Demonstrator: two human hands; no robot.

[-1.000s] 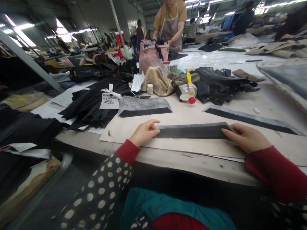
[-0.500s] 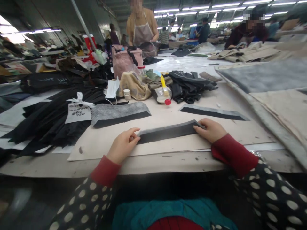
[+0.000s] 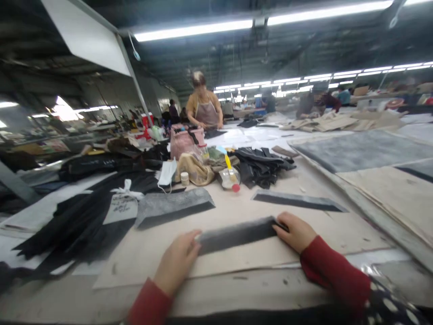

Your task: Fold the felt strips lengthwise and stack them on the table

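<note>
A dark strip of fabric (image 3: 237,235) with a greyer upper edge stretches between my hands, just over the pale sheet (image 3: 135,266). My left hand (image 3: 177,262) is closed in a pinch at its left end, slightly blurred. At the opposite end, the thumb and fingers of my right hand (image 3: 296,231) grip the corner. Beyond my left hand lies a wider grey fabric piece (image 3: 176,204) with a black lower band. A narrow grey-and-black strip (image 3: 297,201) lies flat past my right hand.
Black fabric strips with a handwritten tag (image 3: 121,207) fan out at left. Farther back are a face mask (image 3: 167,173), a small white bottle (image 3: 184,178), a yellow-handled brush (image 3: 229,167), a pink bag (image 3: 186,143) and black pieces (image 3: 264,167). A person in an apron (image 3: 205,110) stands opposite.
The view has tipped upward, so the table and my hands appear lower and more ceiling shows. Both hands still hold the ends of the fabric strip, which has hardly shifted on the sheet.
</note>
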